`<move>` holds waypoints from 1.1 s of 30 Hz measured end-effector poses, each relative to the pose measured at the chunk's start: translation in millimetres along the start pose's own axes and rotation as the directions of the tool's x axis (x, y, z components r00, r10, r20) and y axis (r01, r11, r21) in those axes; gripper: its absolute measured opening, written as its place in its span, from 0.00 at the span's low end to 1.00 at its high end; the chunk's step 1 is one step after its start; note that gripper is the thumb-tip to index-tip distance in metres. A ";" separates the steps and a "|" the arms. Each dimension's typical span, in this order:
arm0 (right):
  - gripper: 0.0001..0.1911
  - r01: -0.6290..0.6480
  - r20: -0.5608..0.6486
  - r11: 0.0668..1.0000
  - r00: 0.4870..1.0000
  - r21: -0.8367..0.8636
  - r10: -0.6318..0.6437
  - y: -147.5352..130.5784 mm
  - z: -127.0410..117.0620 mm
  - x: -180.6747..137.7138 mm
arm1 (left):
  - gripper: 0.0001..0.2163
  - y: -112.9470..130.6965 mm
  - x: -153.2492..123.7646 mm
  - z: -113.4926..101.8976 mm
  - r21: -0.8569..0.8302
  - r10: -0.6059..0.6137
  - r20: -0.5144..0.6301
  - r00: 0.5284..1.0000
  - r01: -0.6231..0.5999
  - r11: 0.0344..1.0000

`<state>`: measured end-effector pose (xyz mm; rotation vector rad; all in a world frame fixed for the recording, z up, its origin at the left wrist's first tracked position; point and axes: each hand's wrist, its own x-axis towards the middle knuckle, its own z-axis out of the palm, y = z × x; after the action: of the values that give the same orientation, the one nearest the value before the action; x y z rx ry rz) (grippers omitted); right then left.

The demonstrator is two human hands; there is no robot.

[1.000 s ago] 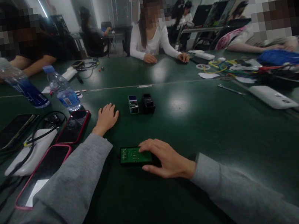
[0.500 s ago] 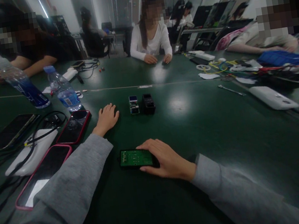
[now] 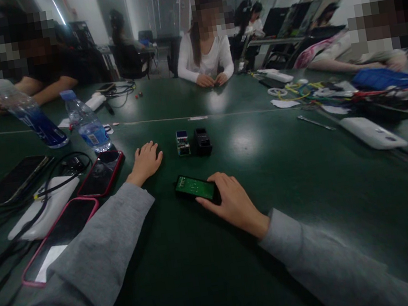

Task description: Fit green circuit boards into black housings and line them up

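Note:
My right hand (image 3: 236,202) grips the right end of a green circuit board in a black case (image 3: 195,188), thumb along the near side and fingers along the far side. The board faces up, and the case is turned slightly. My left hand (image 3: 146,161) lies open on the dark green table, fingers stretched forward, holding nothing. Just right of its fingertips stands a small module with a little screen (image 3: 183,143). Beside that module is a black housing (image 3: 203,141); the two stand close together.
On the left lie a red-cased phone (image 3: 102,174), a pink-cased phone (image 3: 63,240), a white power bank (image 3: 43,207) and black cables, with a water bottle (image 3: 93,131) behind. At right are a white device (image 3: 373,133) and tangled wires (image 3: 309,88). Other people sit around the table.
My right hand has carried the cased circuit board forward and a little right, turning it slightly. My left hand has not moved. The hands of the person opposite came together.

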<state>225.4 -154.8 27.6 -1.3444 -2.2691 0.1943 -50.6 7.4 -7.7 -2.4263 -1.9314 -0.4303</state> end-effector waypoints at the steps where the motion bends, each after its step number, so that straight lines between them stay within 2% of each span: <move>1: 0.23 -0.023 -0.018 0.999 1.000 -0.023 0.023 7.4 -2.0 1.8 | 0.26 -0.8 0.3 0.5 -0.003 0.000 0.003 1.000 0.000 1.000; 4: 0.25 -0.100 -0.106 0.988 0.990 -0.117 0.088 37.0 -10.6 7.3 | 0.27 -3.5 1.4 1.8 -0.015 0.014 0.019 1.000 -0.014 1.000; 7: 0.28 -0.240 -0.207 0.943 0.959 -0.232 0.193 74.4 -20.2 11.4 | 0.28 -5.5 2.7 2.6 -0.019 0.016 0.030 0.999 -0.016 1.000; 9: 0.29 -0.366 -0.273 0.885 0.917 -0.288 0.290 100.2 -26.1 13.1 | 0.28 -6.1 3.4 2.7 -0.015 0.009 0.040 0.999 -0.009 1.000; 13: 0.30 -0.604 -0.385 0.725 0.788 -0.330 0.481 142.4 -35.4 16.1 | 0.28 -5.8 3.8 2.0 -0.008 0.006 0.057 0.998 -0.005 1.000; 16: 0.31 -0.695 -0.405 0.655 0.713 -0.296 0.573 159.1 -38.8 16.9 | 0.28 -5.8 3.8 2.2 -0.013 0.012 0.050 0.999 -0.011 1.000; 18: 0.34 -0.706 -0.458 0.655 0.692 -0.270 0.558 161.2 -38.8 16.3 | 0.28 -6.2 3.8 3.0 -0.016 0.014 0.038 0.999 -0.014 1.000; 21: 0.39 -0.606 -0.572 0.746 0.727 -0.275 0.380 148.8 -34.7 17.1 | 0.28 -6.4 3.8 4.4 -0.017 0.018 0.027 0.999 -0.017 1.000; 23: 0.37 -0.487 -0.579 0.822 0.775 -0.295 0.251 130.7 -27.9 22.0 | 0.27 -6.1 3.6 4.7 -0.015 0.017 0.019 1.000 -0.017 1.000; 26: 0.29 -0.285 -0.476 0.914 0.871 -0.290 0.121 95.6 -9.8 39.2 | 0.26 -5.1 3.4 4.1 -0.009 0.011 0.013 1.000 -0.011 1.000; 28: 0.26 -0.173 -0.393 0.947 0.918 -0.270 0.056 75.0 5.4 56.4 | 0.26 -4.7 3.2 3.2 -0.011 0.014 0.020 1.000 -0.014 1.000; 30: 0.26 -0.109 -0.336 0.961 0.942 -0.255 0.018 62.3 19.5 75.1 | 0.27 -4.5 3.1 2.5 -0.013 0.014 0.027 1.000 -0.014 1.000; 33: 0.26 -0.065 -0.238 0.976 0.971 -0.210 0.013 59.6 32.7 96.3 | 0.27 -4.5 2.8 2.2 -0.007 0.012 0.025 1.000 -0.011 1.000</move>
<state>218.6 -38.4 10.3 -1.4374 -2.1106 -0.1964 -53.8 11.5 -10.0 -2.4575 -1.9277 -0.4095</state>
